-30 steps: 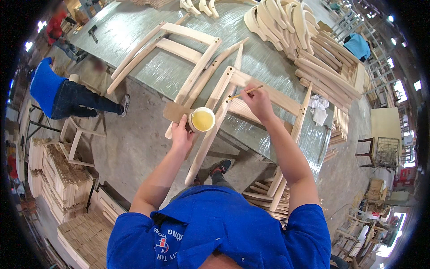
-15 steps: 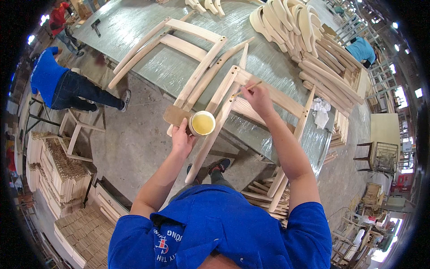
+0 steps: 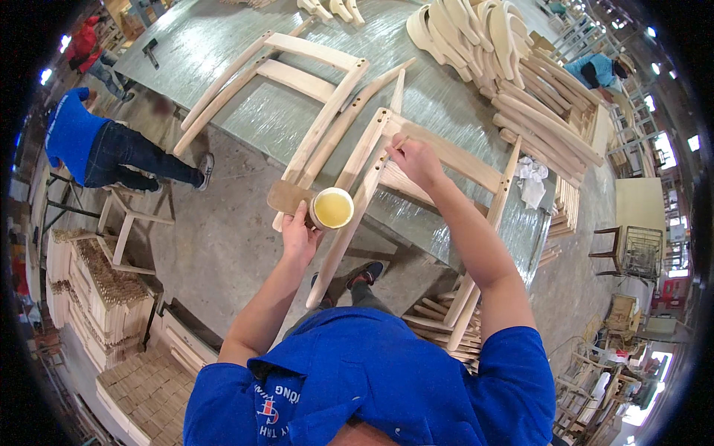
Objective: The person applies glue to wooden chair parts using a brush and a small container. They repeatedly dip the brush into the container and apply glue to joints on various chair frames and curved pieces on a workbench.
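Observation:
My left hand (image 3: 299, 239) is closed round a round white-rimmed cup (image 3: 332, 208) of yellow liquid, with a flat brown wooden piece (image 3: 288, 197) beside the cup. Pinched in my right hand (image 3: 416, 160) is a thin wooden stick (image 3: 399, 144), mostly hidden by the fingers. Its tip is at the upper joint of the nearest pale wooden frame (image 3: 368, 175), where dark holes show. This frame, with long legs and crossbars, lies over the table's near edge. To its left rests a similar wooden frame (image 3: 316, 50).
The table (image 3: 223, 74) has a shiny film cover. Curved wooden parts (image 3: 476, 37) and long wooden pieces (image 3: 547, 123) are heaped at its far right, near a white cloth (image 3: 532, 182). A hammer (image 3: 151, 52) lies far left. Co-workers stand left and far right; stacked wood (image 3: 111, 305) is lower left.
My right hand has moved slightly left and down, bringing the stick to the frame's joint. The cup in my left hand has barely shifted. The far-right co-worker has turned.

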Motion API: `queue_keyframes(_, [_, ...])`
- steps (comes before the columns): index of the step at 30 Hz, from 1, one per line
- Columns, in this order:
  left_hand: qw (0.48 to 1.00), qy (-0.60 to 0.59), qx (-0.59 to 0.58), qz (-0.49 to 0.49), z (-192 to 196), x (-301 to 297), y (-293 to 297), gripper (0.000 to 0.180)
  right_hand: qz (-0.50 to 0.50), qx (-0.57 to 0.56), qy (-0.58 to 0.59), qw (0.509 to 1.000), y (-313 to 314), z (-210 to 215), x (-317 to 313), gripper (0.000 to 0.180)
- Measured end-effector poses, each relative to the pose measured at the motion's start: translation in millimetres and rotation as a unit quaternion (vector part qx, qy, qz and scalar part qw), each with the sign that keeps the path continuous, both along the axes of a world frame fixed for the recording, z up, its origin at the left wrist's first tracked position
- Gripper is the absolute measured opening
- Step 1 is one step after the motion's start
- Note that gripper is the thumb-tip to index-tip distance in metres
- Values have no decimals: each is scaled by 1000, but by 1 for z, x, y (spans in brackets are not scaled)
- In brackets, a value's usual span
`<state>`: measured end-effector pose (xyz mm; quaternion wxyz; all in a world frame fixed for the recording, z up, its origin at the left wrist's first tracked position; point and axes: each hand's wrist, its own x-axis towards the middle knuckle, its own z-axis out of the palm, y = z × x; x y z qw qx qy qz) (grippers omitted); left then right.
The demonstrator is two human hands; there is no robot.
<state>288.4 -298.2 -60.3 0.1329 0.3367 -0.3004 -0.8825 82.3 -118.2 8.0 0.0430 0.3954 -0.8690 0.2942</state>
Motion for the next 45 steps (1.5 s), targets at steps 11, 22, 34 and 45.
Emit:
queue_keyframes(11, [999, 25, -33, 6, 5, -20, -2, 21, 58, 28, -50, 997, 13, 47, 15, 18])
queue_keyframes(22, [989, 113, -61, -72, 32, -55, 39, 17, -183, -405, -413, 795, 60, 29, 101, 17])
queue_keyframes(34, [981, 90, 2, -169, 31, -92, 144, 17, -216, -638, -366, 642, 177, 18, 137, 8])
queue_keyframes(45, [987, -1, 28, -160, 23, -144, 279, 22, -286, -589, -249, 714, 289, 32, 62, 18])
